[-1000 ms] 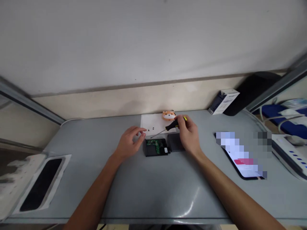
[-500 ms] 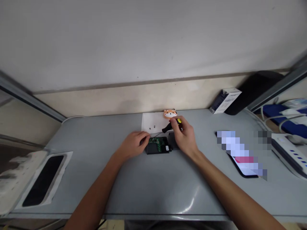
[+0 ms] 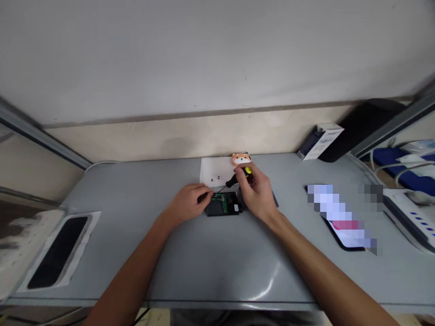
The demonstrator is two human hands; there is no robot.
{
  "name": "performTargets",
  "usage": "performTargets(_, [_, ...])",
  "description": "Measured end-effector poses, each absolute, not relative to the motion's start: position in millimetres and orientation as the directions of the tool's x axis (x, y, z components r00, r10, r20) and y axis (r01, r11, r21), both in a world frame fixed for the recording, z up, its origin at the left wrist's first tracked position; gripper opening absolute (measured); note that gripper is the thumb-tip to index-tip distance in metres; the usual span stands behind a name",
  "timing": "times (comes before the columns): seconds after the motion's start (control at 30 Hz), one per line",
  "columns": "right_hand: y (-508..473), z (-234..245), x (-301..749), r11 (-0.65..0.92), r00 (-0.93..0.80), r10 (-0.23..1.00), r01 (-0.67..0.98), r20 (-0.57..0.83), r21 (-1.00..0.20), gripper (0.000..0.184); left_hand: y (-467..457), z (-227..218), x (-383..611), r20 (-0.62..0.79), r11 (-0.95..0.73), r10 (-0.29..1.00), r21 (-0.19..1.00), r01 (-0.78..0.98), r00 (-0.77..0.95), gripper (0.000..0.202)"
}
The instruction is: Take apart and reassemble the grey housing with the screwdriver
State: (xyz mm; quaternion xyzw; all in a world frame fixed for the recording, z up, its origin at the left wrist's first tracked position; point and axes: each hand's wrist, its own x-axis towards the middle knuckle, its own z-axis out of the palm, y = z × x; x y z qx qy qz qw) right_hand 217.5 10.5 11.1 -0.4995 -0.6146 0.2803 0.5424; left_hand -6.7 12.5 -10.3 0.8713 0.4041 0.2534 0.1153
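My right hand (image 3: 257, 190) is closed round the black-and-yellow handle of a screwdriver (image 3: 231, 182). Its thin shaft slants down to the left, with the tip at the upper left part of a green circuit board (image 3: 224, 203). That board sits in an opened flat black device (image 3: 215, 209) lying on the table. At the device's left end, my left hand (image 3: 192, 202) holds its edge, thumb and forefinger close together by the screwdriver tip. A dark flat panel (image 3: 276, 200) lies mostly hidden beneath my right hand. Small dark screws (image 3: 218, 177) rest on a white paper (image 3: 207, 170) behind the device.
An orange animal-face case (image 3: 241, 158) sits at the paper's back edge. On the right lie a lit phone (image 3: 343, 222) and a power strip (image 3: 408, 217); a carton (image 3: 319, 141) leans by a black cylinder (image 3: 362, 129). Another phone (image 3: 59, 251) lies left.
My right hand and the screwdriver have shifted slightly left, the handle a little steeper. More of the dark panel's right edge shows. My left hand stays at the device.
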Motion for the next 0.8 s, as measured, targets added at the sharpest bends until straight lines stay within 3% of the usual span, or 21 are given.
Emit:
performTargets(0.33, [31.4,38.9,195.2,0.549,-0.3,0.826,0.239,0.476,-0.801,0.021,12.1,-12.3,-8.0,0.35,-0.642,0.766,0.387,0.662,0.539,0.025])
performTargets(0.53, [31.8,32.6,185.4,0.493,-0.193,0.865,0.154,0.463,-0.856,0.022,13.7,-12.8,-8.2,0.34,-0.633,0.774,0.396,0.665,0.534,0.023])
performTargets(0.67, [32.6,23.7,179.4,0.366,-0.069,0.925,-0.116,0.375,-0.924,0.036,13.5,-10.8,-7.8,0.339,-0.64,0.769,0.406,0.653,0.542,0.021])
performTargets(0.8, [33.8,18.6,178.1,0.214,-0.128,0.957,-0.29,0.26,-0.933,0.048,13.1,-9.3,-7.8,0.325,-0.633,0.774,0.401,0.662,0.543,0.023])
